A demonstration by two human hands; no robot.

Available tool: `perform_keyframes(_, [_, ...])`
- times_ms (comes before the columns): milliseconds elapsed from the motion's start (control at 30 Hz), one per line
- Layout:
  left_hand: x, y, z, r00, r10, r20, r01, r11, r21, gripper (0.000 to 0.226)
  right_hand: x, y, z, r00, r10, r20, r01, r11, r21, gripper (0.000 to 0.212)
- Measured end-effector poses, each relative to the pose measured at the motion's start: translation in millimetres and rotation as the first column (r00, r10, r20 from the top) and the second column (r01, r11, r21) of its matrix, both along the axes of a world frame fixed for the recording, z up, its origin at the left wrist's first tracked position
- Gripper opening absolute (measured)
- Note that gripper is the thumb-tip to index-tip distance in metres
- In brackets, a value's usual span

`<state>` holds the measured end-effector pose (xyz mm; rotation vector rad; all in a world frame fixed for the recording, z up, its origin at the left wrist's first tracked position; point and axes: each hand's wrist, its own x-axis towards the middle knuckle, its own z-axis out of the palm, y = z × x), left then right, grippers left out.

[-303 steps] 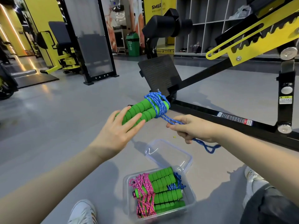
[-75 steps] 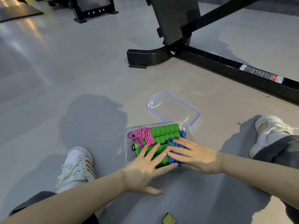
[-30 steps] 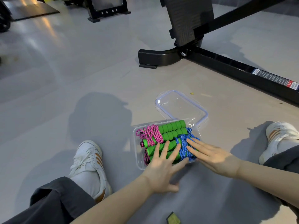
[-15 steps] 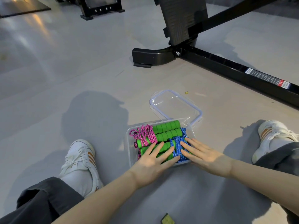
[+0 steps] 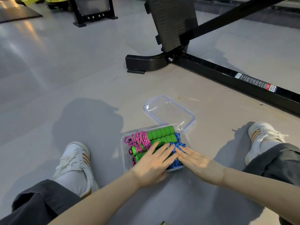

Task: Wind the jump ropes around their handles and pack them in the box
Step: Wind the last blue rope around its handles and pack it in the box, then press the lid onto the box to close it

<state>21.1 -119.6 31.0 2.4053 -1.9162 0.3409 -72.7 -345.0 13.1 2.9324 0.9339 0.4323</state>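
While both hands lie flat on it, the clear box (image 5: 122,144) sits open on the floor between the person's legs, long side running left to right. Inside: green foam handles (image 5: 162,135) packed side by side, long axes along the box's length, tilted slightly up toward its far right corner. Pink rope (image 5: 140,141) is wound round the handle ends at the box's left end, blue rope (image 5: 178,140) bunched at its right end. Left hand (image 5: 152,164): fingers straight and spread, palm down, pressing the near handles. Right hand (image 5: 194,161): fingers straight, flat on the blue rope at the box's near right corner. Neither grips anything. The near handles are mostly hidden under the left hand, so the rope count can't be told; the box's near wall is covered too. The clear lid (image 5: 168,111) lies just beyond the box's far right corner, touching or overlapping it, can't tell which. White shoe (image 5: 74,163) left of the box, another shoe (image 5: 263,137) well to its right. Black machine frame (image 5: 227,75) beyond the lid, cut off at the top and right edges. Small yellowish thing (image 5: 162,223) nearer than the box, cut off by the bottom edge, unidentifiable.
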Motion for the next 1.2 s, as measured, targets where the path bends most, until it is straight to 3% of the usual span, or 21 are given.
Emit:
perform_keyframes(67, [2.4,-8.2,0.6,1.000,-0.009,0.027,0.008,0.999,0.048,0.073,3.9,-0.3,5.5,0.999,0.027,0.025,-0.027,1.000,0.001,0.036])
perform_keyframes(200, [6.8,-10.3,-7.5,1.000,-0.003,-0.027,0.006,0.996,0.085,0.068,14.3,-13.5,12.1,0.997,0.070,0.016,-0.068,0.993,-0.098,0.036])
perform_keyframes(300, [5.8,-8.8,-9.5,0.999,-0.013,-0.036,0.015,0.999,0.045,0.066,14.0,-23.1,21.3,0.994,0.105,0.015,-0.104,0.992,-0.075,0.036])
perform_keyframes(367, [6.1,-9.0,-9.1,0.998,-0.014,-0.056,0.016,0.999,0.032,0.065,17.2,-31.3,32.6,0.999,0.036,0.041,-0.034,0.999,-0.041,0.036])
perform_keyframes(433, [7.5,-6.6,-8.6,0.998,-0.007,-0.063,0.010,0.999,0.039,0.063,26.8,-40.1,37.2,0.991,-0.137,0.010,0.137,0.991,-0.011,0.032])
perform_keyframes(533, [13.7,4.9,-10.9,0.999,-0.001,-0.048,0.004,0.998,0.061,0.061,45.9,-39.8,30.4,0.907,-0.399,-0.136,0.399,0.916,-0.028,0.048])
perform_keyframes(633, [21.6,17.6,-12.2,0.999,0.029,-0.028,-0.027,0.997,0.072,0.061,63.1,-28.7,20.0,0.695,-0.611,-0.380,0.583,0.788,-0.199,0.059])
perform_keyframes(700, [24.9,21.6,-12.2,0.999,0.038,-0.033,-0.036,0.998,0.059,0.061,73.5,-20.6,10.8,0.620,-0.656,-0.430,0.582,0.752,-0.309,0.058])
perform_keyframes(767, [26.8,22.8,-13.7,0.999,0.022,-0.039,-0.021,0.999,0.041,0.061,79.9,-14.7,0.4,0.587,-0.651,-0.481,0.572,0.754,-0.322,0.055])
perform_keyframes(900, [37.8,24.4,-16.1,0.999,0.021,-0.035,-0.020,0.999,0.044,0.062,84.2,-18.3,-10.2,0.554,-0.638,-0.536,0.603,0.751,-0.270,0.059])
perform_keyframes(1067, [68.4,26.4,-12.2,0.990,0.135,0.037,-0.138,0.984,0.109,0.064,48.7,-37.3,-10.0,0.558,-0.673,-0.485,0.715,0.687,-0.129,0.052])
perform_keyframes(1200, [72.5,21.4,-6.1,0.983,0.169,0.072,-0.178,0.974,0.139,0.063,-9.6,-40.3,-15.7,0.554,-0.710,-0.435,0.791,0.612,0.008,0.082])
